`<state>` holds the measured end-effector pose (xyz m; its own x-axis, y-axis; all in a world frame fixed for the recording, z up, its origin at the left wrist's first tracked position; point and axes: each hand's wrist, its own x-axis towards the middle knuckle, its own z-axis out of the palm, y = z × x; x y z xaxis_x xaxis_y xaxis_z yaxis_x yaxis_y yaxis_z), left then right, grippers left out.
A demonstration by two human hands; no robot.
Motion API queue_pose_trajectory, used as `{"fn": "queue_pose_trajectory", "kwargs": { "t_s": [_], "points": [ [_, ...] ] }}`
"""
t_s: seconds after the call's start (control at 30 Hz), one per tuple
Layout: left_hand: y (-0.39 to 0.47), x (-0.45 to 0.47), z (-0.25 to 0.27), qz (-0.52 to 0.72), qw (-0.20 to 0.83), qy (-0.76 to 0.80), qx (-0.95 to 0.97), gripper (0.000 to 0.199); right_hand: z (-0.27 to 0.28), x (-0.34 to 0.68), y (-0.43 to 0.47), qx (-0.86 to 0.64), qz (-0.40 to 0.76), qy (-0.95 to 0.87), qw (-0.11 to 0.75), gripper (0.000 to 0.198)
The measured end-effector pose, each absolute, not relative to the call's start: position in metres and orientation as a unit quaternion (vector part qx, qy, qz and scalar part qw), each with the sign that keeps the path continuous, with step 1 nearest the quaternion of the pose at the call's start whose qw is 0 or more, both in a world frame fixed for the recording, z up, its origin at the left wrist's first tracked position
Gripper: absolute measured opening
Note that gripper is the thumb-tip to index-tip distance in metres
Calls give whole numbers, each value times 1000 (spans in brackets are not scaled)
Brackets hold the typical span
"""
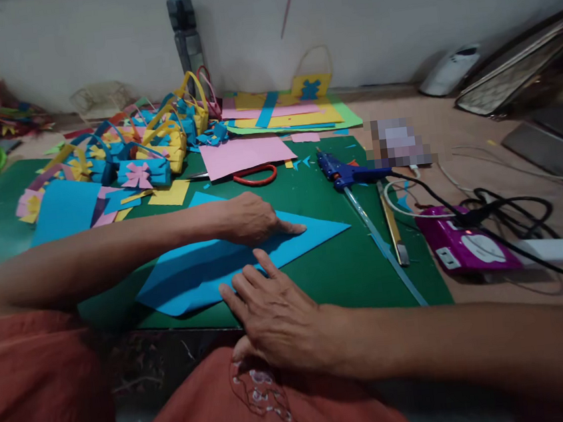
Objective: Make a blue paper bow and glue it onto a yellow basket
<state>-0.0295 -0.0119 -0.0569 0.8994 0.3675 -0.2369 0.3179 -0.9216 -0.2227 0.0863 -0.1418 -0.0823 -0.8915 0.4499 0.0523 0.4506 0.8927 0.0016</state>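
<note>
A sheet of blue paper [192, 274], folded over into a pointed shape, lies on the green cutting mat [347, 258] in front of me. My left hand [255, 219] rests on its upper part, index finger stretched toward the tip at the right, the other fingers bent under. Along the near edge of the paper, my right hand [276, 305] touches it with spread fingers, and its thumb hangs below the mat's front edge. Neither hand is wrapped round anything. Behind them lie red-handled scissors [256, 175], partly under a pink sheet [245, 156].
Small paper baskets [144, 174] crowd the back left, with stacked coloured sheets [281, 113] at the back. On the right are a blue glue gun [340, 170] with a long glue stick, a cutter knife [392, 226], a purple power strip [466, 242] and tangled cables.
</note>
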Motion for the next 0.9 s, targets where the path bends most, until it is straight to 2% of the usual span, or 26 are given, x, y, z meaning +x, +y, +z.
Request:
{"fn": "queue_pose_trajectory", "kwargs": {
  "t_s": [0.27, 0.4, 0.53, 0.6, 0.77, 0.9],
  "points": [
    [-14, -28, -54, 157, 78, -198, -964, 67, -80, 58, -147, -171, 12, -984, 47, 72],
    [-16, -27, -51, 168, 92, -195, -962, 69, -77, 43, -148, -146, 27, -987, 55, 66],
    [-18, -26, -51, 176, 99, -195, -960, 69, -81, 50, -144, -126, 18, -990, 66, 53],
    [-18, -26, -52, 167, 100, -195, -961, 67, -82, 66, -140, -152, 7, -987, 50, 52],
    [-16, -26, -56, 153, 74, -195, -966, 62, -76, 126, -132, -318, -40, -947, -19, 72],
    [-17, -25, -58, 154, 91, -195, -964, 64, -67, 171, -123, -429, -91, -896, -73, 67]
  ]
}}
